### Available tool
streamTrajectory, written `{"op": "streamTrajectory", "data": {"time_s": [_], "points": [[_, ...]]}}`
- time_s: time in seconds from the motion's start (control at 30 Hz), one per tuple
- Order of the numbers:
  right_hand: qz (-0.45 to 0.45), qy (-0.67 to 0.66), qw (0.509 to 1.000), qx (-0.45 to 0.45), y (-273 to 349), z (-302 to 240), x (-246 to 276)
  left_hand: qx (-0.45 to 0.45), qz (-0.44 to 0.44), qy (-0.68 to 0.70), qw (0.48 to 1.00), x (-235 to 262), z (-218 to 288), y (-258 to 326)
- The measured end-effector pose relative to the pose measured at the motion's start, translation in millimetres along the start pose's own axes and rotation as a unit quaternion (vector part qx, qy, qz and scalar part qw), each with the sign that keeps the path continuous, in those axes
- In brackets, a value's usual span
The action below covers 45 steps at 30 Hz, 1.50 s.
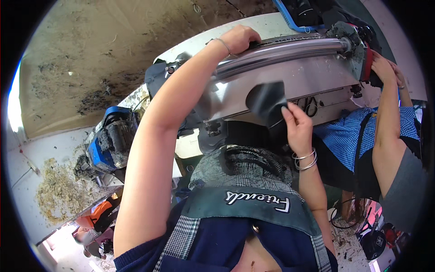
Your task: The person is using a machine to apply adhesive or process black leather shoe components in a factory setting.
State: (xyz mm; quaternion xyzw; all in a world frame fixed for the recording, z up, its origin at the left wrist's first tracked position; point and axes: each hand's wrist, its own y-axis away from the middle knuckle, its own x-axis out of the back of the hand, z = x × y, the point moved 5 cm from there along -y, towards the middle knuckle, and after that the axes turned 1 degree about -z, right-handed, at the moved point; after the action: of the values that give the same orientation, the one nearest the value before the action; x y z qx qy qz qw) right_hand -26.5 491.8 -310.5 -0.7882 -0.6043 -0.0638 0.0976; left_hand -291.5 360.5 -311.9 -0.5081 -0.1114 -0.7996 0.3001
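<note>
My right hand (299,128) pinches a thin black flat piece (266,100) between thumb and fingers. That piece has a rounded end, looks blurred, and is held in front of a machine with a long shiny metal roller (290,51). Across the machine, my left hand (241,39) reaches over to the far side of the roller. Its fingers curl downward next to something dark, and their tips are hidden. More black material (244,131) lies at my lap below the machine's near edge.
A person in a blue checked garment (346,136) works at the right, hands by the machine's red end part (368,63). A blue tray (290,18) with dark pieces stands at the back. Left is a blue machine (106,145) covered in dark scraps; scraps litter the brown surface (99,68).
</note>
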Motion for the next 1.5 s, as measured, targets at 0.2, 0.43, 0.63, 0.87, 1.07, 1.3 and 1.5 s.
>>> {"op": "streamTrajectory", "data": {"time_s": [0.2, 0.43, 0.63, 0.87, 1.07, 1.3, 1.5], "points": [[0.03, 0.042, 0.997, -0.062, -48.4, 18.1, 12.8, 0.187, -0.15, 0.096, 0.966, -16.6, 5.7, -2.0], [0.145, 0.198, 0.966, 0.078, -43.3, -7.5, 37.3, 0.156, -0.123, 0.117, 0.973, -10.1, 12.7, -4.4], [0.027, 0.114, 0.981, -0.155, 103.5, 129.4, 2.9, 0.075, 0.057, 0.192, 0.977, 75.6, 121.5, 5.4], [-0.1, 0.178, 0.959, -0.198, 125.9, 154.0, -30.2, 0.131, 0.183, 0.025, 0.974, 189.4, 16.5, 29.2], [-0.101, 0.401, 0.909, -0.055, 98.0, 134.5, -62.8, 0.126, 0.443, -0.261, 0.848, 259.6, 9.3, 139.0], [-0.122, 0.412, 0.902, -0.052, 86.7, 143.1, -92.8, 0.071, 0.376, -0.241, 0.892, 224.3, 27.0, 297.4], [-0.088, 0.405, 0.909, -0.032, 90.0, 142.7, -100.7, 0.177, 0.105, -0.209, 0.956, 49.9, -15.4, 424.6]]}}
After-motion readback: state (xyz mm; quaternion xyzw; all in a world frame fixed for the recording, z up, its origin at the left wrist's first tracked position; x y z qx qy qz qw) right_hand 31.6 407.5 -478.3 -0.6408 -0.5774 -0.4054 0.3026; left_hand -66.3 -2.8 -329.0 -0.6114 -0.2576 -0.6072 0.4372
